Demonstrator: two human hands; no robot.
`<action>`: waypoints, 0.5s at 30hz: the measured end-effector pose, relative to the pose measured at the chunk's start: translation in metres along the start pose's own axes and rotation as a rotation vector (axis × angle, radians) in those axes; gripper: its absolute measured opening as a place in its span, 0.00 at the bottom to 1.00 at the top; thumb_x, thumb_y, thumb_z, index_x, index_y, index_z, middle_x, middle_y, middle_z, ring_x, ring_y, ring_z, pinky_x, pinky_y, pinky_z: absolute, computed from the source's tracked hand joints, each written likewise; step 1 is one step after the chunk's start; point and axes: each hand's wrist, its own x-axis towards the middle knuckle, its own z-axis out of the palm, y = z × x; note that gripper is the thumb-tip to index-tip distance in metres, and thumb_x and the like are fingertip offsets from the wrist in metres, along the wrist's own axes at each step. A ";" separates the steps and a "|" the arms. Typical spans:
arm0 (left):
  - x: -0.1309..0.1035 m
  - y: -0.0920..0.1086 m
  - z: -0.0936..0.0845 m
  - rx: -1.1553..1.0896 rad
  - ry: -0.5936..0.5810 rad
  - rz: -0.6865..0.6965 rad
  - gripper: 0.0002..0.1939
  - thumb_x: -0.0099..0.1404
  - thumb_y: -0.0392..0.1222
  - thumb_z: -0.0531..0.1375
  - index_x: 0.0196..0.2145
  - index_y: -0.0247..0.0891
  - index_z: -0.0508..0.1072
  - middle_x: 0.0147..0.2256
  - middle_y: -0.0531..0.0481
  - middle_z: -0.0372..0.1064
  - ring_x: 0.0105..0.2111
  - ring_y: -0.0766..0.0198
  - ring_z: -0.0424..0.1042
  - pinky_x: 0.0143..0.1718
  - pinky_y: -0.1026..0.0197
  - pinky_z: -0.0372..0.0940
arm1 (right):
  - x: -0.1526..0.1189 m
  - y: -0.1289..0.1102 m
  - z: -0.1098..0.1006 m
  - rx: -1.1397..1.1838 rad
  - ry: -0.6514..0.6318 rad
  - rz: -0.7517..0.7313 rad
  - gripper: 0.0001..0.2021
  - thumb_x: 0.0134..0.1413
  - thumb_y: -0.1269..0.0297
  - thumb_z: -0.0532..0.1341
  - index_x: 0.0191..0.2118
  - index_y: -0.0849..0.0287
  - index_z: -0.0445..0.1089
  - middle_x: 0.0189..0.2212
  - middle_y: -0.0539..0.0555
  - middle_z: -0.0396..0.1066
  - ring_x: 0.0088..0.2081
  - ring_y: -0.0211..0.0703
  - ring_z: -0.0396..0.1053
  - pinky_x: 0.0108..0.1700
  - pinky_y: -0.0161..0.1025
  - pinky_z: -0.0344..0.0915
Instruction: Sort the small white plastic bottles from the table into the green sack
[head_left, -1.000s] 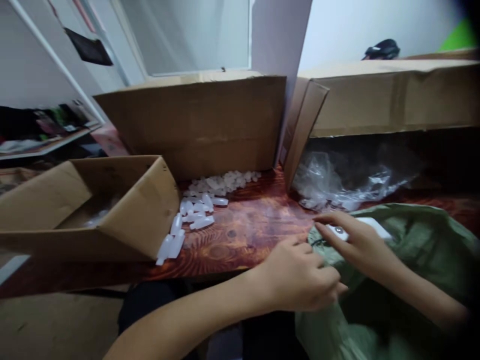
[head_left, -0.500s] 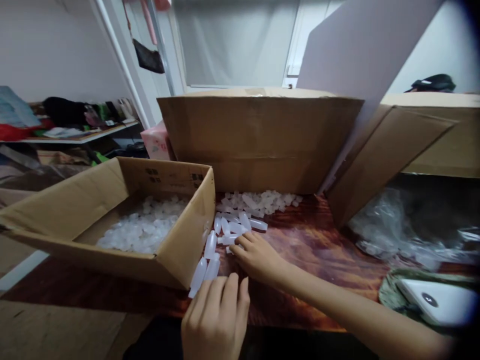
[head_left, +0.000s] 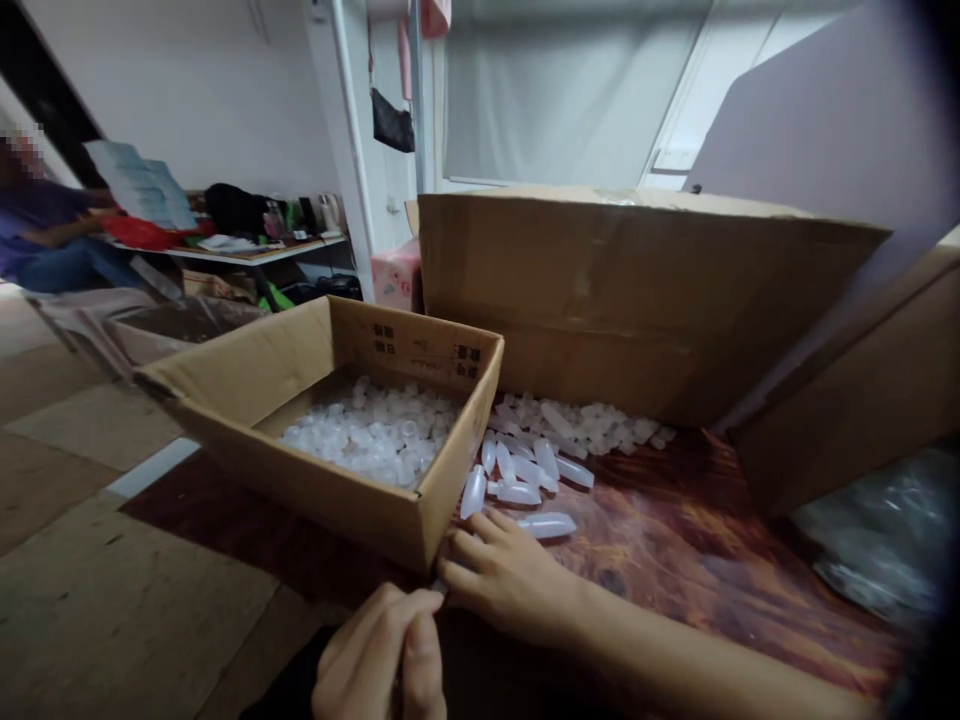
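Note:
My left hand is low at the front edge, its fingers curled, pinching the tip of a small translucent plastic bottle. My right hand lies on the dark wood table by the near corner of the open cardboard box, with its fingertips meeting the same bottle; its grip is hidden. The box holds many small translucent caps. More loose bottles lie just beyond my right hand, with a heap of small parts behind them.
A large brown carton stands behind the bottles, and another carton flap is at the right above clear plastic bags. At the far left a person sits by a cluttered shelf. Floorboards lie left of the table.
The view has swung left, away from the green bag and the white device. Both hands moved from the bag to the bottles at the box corner and now meet there.

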 end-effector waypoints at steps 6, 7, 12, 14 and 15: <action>-0.010 -0.007 -0.002 -0.197 -0.045 -0.158 0.12 0.66 0.35 0.50 0.32 0.39 0.73 0.23 0.53 0.68 0.23 0.66 0.67 0.29 0.64 0.63 | -0.029 0.023 0.007 0.057 0.166 0.136 0.15 0.65 0.56 0.54 0.48 0.62 0.67 0.33 0.57 0.71 0.35 0.47 0.67 0.36 0.41 0.65; -0.011 -0.005 -0.001 -0.238 -0.080 -0.220 0.13 0.67 0.37 0.50 0.32 0.39 0.74 0.22 0.53 0.66 0.22 0.66 0.66 0.29 0.64 0.63 | -0.032 0.026 0.005 0.069 0.210 0.194 0.15 0.66 0.56 0.52 0.47 0.63 0.66 0.33 0.58 0.71 0.34 0.47 0.68 0.34 0.41 0.66; -0.011 0.012 0.012 -0.469 -0.210 -0.727 0.17 0.68 0.52 0.52 0.40 0.39 0.74 0.33 0.46 0.72 0.32 0.61 0.72 0.32 0.62 0.67 | -0.034 0.002 -0.021 0.188 0.475 0.526 0.10 0.68 0.65 0.46 0.50 0.61 0.57 0.34 0.55 0.70 0.32 0.42 0.70 0.33 0.37 0.68; -0.011 0.018 0.018 -0.602 -0.228 -0.877 0.20 0.67 0.55 0.53 0.46 0.39 0.73 0.43 0.43 0.72 0.43 0.56 0.72 0.41 0.60 0.67 | -0.034 -0.022 -0.037 0.376 0.564 0.570 0.11 0.67 0.66 0.49 0.52 0.57 0.56 0.36 0.54 0.71 0.32 0.41 0.71 0.33 0.35 0.69; -0.011 0.021 0.022 -0.687 -0.242 -0.933 0.21 0.67 0.56 0.53 0.49 0.40 0.71 0.47 0.43 0.71 0.47 0.55 0.70 0.46 0.58 0.65 | -0.035 -0.033 -0.044 0.477 0.589 0.558 0.12 0.65 0.66 0.51 0.53 0.55 0.56 0.37 0.54 0.71 0.33 0.41 0.72 0.34 0.35 0.70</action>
